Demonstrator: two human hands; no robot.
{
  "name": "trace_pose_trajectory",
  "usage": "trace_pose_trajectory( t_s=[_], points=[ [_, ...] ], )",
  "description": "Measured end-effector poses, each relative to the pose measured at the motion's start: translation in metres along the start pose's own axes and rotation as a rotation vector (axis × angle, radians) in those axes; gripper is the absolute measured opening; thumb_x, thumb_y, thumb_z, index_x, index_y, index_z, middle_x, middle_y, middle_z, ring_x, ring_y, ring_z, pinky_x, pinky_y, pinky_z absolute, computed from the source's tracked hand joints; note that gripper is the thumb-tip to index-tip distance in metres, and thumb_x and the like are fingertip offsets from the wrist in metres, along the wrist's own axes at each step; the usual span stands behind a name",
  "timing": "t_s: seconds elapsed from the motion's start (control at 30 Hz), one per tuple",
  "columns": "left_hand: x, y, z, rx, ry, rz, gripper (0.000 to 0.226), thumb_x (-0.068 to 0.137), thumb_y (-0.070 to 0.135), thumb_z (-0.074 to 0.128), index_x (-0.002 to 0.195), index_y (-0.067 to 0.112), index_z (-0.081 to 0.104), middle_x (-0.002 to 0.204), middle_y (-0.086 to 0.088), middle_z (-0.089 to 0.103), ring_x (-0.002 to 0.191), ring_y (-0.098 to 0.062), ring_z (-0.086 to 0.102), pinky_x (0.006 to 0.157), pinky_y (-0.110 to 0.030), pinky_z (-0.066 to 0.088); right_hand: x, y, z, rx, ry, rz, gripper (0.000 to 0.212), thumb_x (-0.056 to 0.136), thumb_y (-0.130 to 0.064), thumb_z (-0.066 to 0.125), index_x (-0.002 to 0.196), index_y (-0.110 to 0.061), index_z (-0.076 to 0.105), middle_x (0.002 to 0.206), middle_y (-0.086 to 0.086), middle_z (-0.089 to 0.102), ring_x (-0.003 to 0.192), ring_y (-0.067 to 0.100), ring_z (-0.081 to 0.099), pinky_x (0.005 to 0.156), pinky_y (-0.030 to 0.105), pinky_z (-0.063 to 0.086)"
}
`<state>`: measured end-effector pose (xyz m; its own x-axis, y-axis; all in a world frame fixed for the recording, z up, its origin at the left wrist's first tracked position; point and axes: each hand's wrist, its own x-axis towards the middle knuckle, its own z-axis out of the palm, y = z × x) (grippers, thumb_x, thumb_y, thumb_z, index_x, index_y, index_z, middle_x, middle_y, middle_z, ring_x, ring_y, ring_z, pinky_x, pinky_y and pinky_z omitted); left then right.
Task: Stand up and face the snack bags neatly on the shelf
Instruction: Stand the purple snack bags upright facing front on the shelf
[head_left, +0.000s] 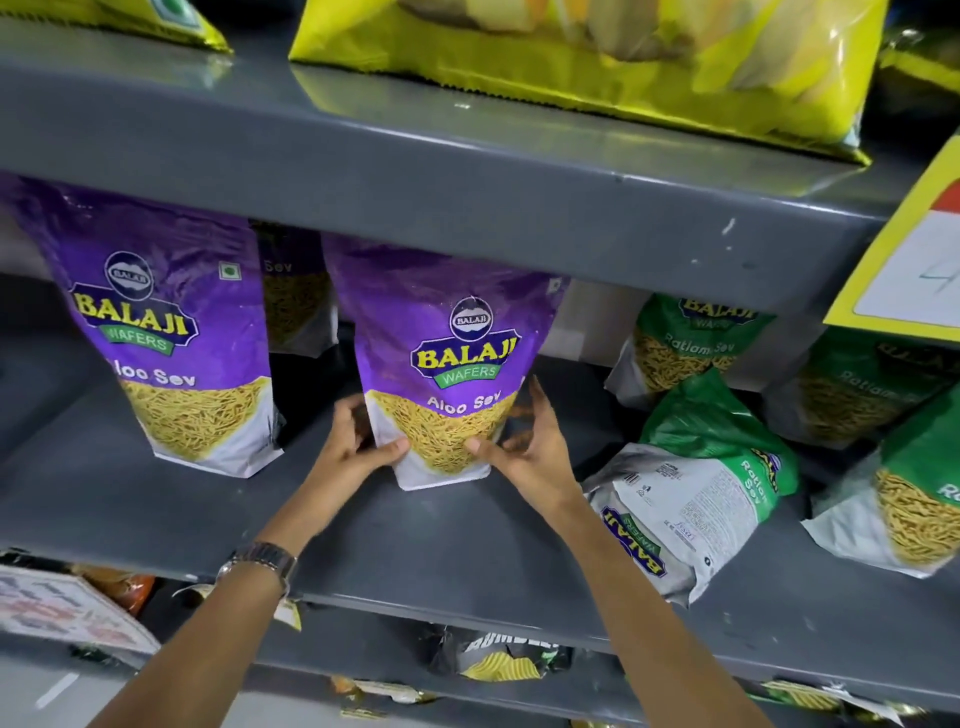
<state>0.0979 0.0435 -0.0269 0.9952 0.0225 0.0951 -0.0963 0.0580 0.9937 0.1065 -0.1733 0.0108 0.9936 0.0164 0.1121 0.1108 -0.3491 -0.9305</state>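
On the grey shelf (415, 540), two purple bags are already stood upright and faced forward: one at the left (171, 332) and a middle bag (441, 364), which is gripped low on both sides. The left hand (353, 447) has its thumb pressed on the front and its fingers curled round the edge; the right hand (524, 441) is set likewise (the fingertips are partly blurred). To the right, a green bag (696, 493) is seen lying tipped over with its back showing, and is judged to be left to do. Other green bags (691, 343) behind seem to be upright.
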Motion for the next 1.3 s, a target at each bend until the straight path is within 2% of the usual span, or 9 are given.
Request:
trace_pose_trajectory(
  t_s=[0.1, 0.2, 0.33, 0.53, 0.73, 0.93, 1.03, 1.2, 1.3],
  points=[
    [-0.001, 0.000, -0.002, -0.058, -0.032, -0.028, 0.049, 0.080, -0.002, 0.065, 0.115, 0.028, 0.048, 0.114, 0.008, 0.064, 0.105, -0.004, 0.062, 0.082, -0.014, 0.049, -0.001, -0.001, -0.001, -0.103, 0.024, -0.019, 0.071, 0.056, -0.034, 0.089, 0.115, -0.020, 0.053, 0.106, 0.004, 0.055, 0.100, 0.025, 0.058, 0.087, 0.046, 0.053],
    [-0.004, 0.000, -0.002, 0.019, -0.074, -0.044, 0.062, 0.069, 0.013, 0.078, 0.118, 0.034, 0.048, 0.113, 0.017, 0.067, 0.107, 0.001, 0.061, 0.082, -0.013, 0.049, -0.003, 0.001, -0.003, -0.057, 0.021, 0.012, 0.076, 0.051, -0.036, 0.091, 0.114, -0.023, 0.051, 0.114, 0.001, 0.052, 0.112, 0.021, 0.055, 0.096, 0.042, 0.050],
    [-0.004, 0.002, 0.000, 0.100, -0.059, -0.050, 0.069, 0.062, 0.014, 0.086, 0.113, 0.044, 0.050, 0.117, 0.011, 0.065, 0.109, -0.003, 0.062, 0.088, -0.020, 0.051, -0.003, 0.003, -0.005, 0.086, -0.066, 0.084, 0.080, 0.052, -0.029, 0.092, 0.117, -0.023, 0.046, 0.117, -0.001, 0.066, 0.107, 0.018, 0.065, 0.092, 0.046, 0.055],
    [-0.003, 0.005, -0.007, 0.094, -0.108, -0.068, 0.069, 0.053, 0.023, 0.086, 0.111, 0.042, 0.053, 0.112, 0.011, 0.068, 0.107, -0.003, 0.062, 0.078, -0.014, 0.051, -0.010, 0.002, -0.005, 0.006, -0.074, 0.058, 0.066, 0.044, -0.049, 0.090, 0.101, -0.039, 0.057, 0.098, -0.020, 0.072, 0.092, -0.001, 0.068, 0.073, 0.019, 0.056],
    [-0.008, 0.002, -0.009, 0.120, -0.102, -0.045, 0.069, 0.049, 0.037, 0.087, 0.107, 0.052, 0.053, 0.109, 0.018, 0.070, 0.107, -0.003, 0.063, 0.083, -0.016, 0.051, -0.013, 0.000, -0.005, 0.025, -0.113, 0.069, 0.077, 0.040, -0.054, 0.088, 0.106, -0.026, 0.062, 0.104, -0.007, 0.074, 0.097, 0.011, 0.069, 0.085, 0.043, 0.058],
    [-0.011, 0.004, -0.009, 0.160, -0.118, -0.018, 0.068, 0.053, 0.046, 0.086, 0.113, 0.051, 0.053, 0.115, 0.022, 0.067, 0.109, -0.001, 0.062, 0.082, -0.010, 0.048, -0.019, -0.001, -0.002, 0.053, -0.092, 0.079, 0.069, 0.047, -0.049, 0.088, 0.106, -0.030, 0.059, 0.106, -0.008, 0.073, 0.098, 0.009, 0.069, 0.087, 0.045, 0.058],
    [-0.011, 0.002, -0.011, 0.173, -0.143, -0.022, 0.071, 0.054, 0.051, 0.084, 0.117, 0.048, 0.052, 0.117, 0.018, 0.067, 0.111, -0.003, 0.062, 0.092, -0.022, 0.051, -0.020, -0.001, 0.000, 0.075, -0.083, 0.088, 0.072, 0.047, -0.049, 0.089, 0.108, -0.028, 0.058, 0.108, -0.006, 0.073, 0.100, 0.012, 0.069, 0.087, 0.046, 0.057],
    [-0.018, 0.008, -0.004, 0.121, -0.147, 0.040, 0.075, 0.065, 0.035, 0.081, 0.132, 0.029, 0.046, 0.130, 0.003, 0.061, 0.123, -0.016, 0.055, 0.107, -0.049, 0.040, -0.026, -0.001, 0.005, 0.118, -0.035, 0.078, 0.066, 0.057, -0.028, 0.090, 0.113, -0.023, 0.055, 0.112, -0.001, 0.071, 0.105, 0.017, 0.067, 0.092, 0.047, 0.054],
    [-0.039, 0.008, 0.012, 0.026, 0.004, 0.125, 0.087, 0.071, 0.007, 0.077, 0.144, 0.021, 0.032, 0.147, 0.002, 0.045, 0.134, -0.014, 0.043, 0.111, -0.044, 0.035, -0.037, -0.004, 0.006, 0.165, 0.018, 0.058, 0.064, 0.062, -0.012, 0.087, 0.112, -0.026, 0.049, 0.112, -0.006, 0.067, 0.105, 0.011, 0.065, 0.086, 0.025, 0.055]
  ],
)
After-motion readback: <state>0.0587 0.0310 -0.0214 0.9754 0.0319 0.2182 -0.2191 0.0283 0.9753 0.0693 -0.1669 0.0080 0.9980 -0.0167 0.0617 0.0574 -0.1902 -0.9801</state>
